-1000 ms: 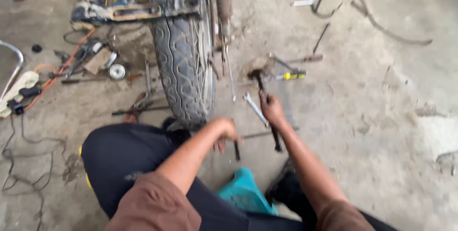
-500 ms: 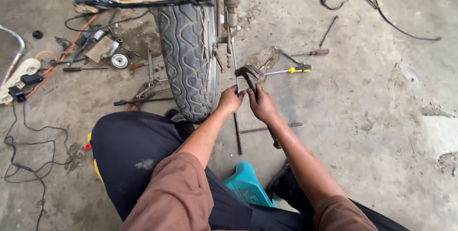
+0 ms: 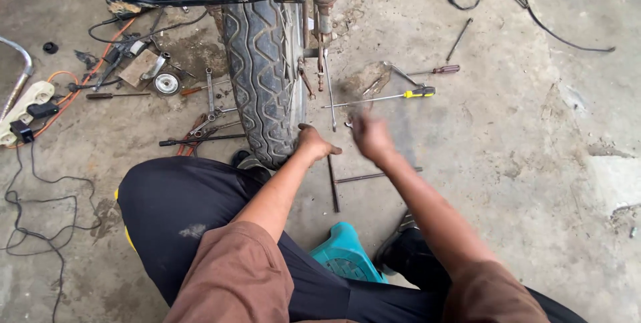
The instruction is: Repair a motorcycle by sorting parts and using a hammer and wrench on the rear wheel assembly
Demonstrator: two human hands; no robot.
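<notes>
At the centre of the frame the left hand [image 3: 314, 144] rests against the lower tread of the motorcycle rear tyre [image 3: 264, 63], fingers curled but gripping nothing. The right hand [image 3: 371, 135] is blurred just right of it, so whether it holds anything cannot be told. The wheel is still mounted in the frame, and loose tools lie about: a yellow-handled screwdriver [image 3: 384, 97], a metal rod [image 3: 332, 184].
</notes>
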